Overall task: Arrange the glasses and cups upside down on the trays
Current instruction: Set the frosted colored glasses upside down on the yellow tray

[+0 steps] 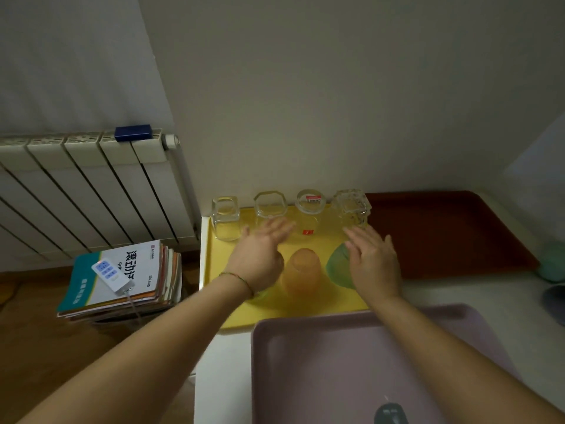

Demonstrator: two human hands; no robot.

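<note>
Several clear glasses stand upside down in a row along the back of a yellow tray: a square one, an octagonal one, a round one with a red label and a textured one. In front of them an orange cup stands upside down, and a green cup shows beside it. My left hand hovers flat with straight fingers left of the orange cup. Over the green cup, my right hand is spread flat and partly hides it. Neither hand holds anything.
A dark red tray lies to the right and a pale purple tray in front, with a dark object on it. Teal and grey items sit at the far right. Books and a radiator stand left.
</note>
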